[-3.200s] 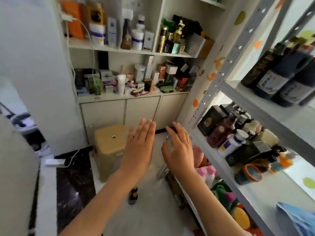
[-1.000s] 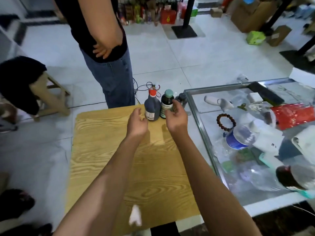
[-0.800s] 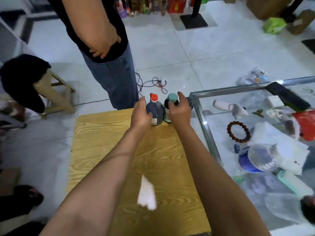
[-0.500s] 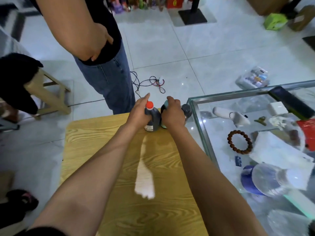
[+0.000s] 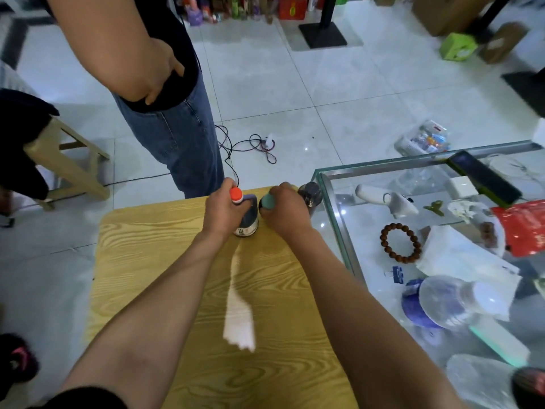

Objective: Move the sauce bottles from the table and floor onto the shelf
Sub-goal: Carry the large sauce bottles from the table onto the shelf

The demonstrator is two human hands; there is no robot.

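Left hand (image 5: pixel 221 212) is wrapped around the dark bottle with the red cap (image 5: pixel 246 214), fingers curled over its shoulder, the cap poking out just above the knuckles. Right hand (image 5: pixel 284 209) sits just beside it, clenched around the bottle with the green cap (image 5: pixel 267 202), which is mostly hidden under the palm. The two bottles stand upright and nearly touching, at the far edge of the wooden table (image 5: pixel 165 261). Whether either base is off the wood, I cannot tell.

Just right of the right hand, a third dark bottle (image 5: pixel 309 194) stands against the corner of the glass counter (image 5: pixel 333 184). Out past that on the glass: a bead bracelet (image 5: pixel 400 242), a white handheld device (image 5: pixel 383 199), a red packet (image 5: pixel 525 225) and a clear plastic bottle (image 5: pixel 451 302) lying on its side.

Beyond both hands a person in jeans (image 5: pixel 180 137) stands at the table's far side. Off to the left, a wooden stool (image 5: pixel 67 166) with dark cloth over it. A tangle of cable (image 5: pixel 253 146) lies on the tiled floor (image 5: pixel 339 98) ahead.
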